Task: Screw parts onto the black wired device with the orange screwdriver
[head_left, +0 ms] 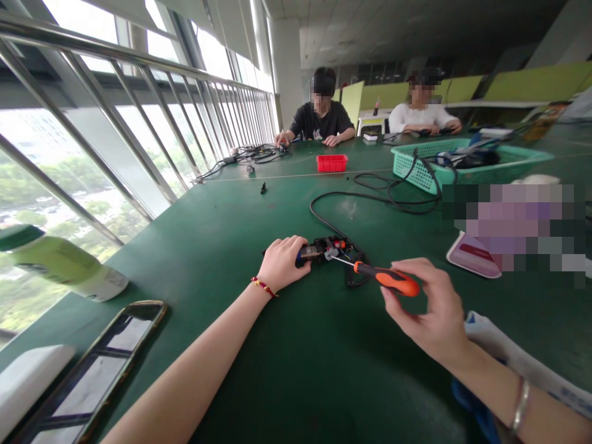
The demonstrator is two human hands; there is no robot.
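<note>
My left hand (283,264) is closed around the dark body of an opened corded device (311,252), which looks like a hand-held power tool, and presses it on the green table (259,345). Red, grey and yellow parts and wires show at its uncovered right end. A black cord (319,213) runs from it toward the back right. In my right hand (430,305), thumb and fingers grip the handle of an orange and black screwdriver (393,279). Its shaft points left, and the tip reaches the exposed parts. Whether it sits in a screw is too small to tell.
A phone (115,364) and a green bottle (65,262) lie at left, by the railing (152,92). Farther back are a red tray (332,163), a teal basket (416,166) with tools, and a small black piece (263,188). Two people sit across the table.
</note>
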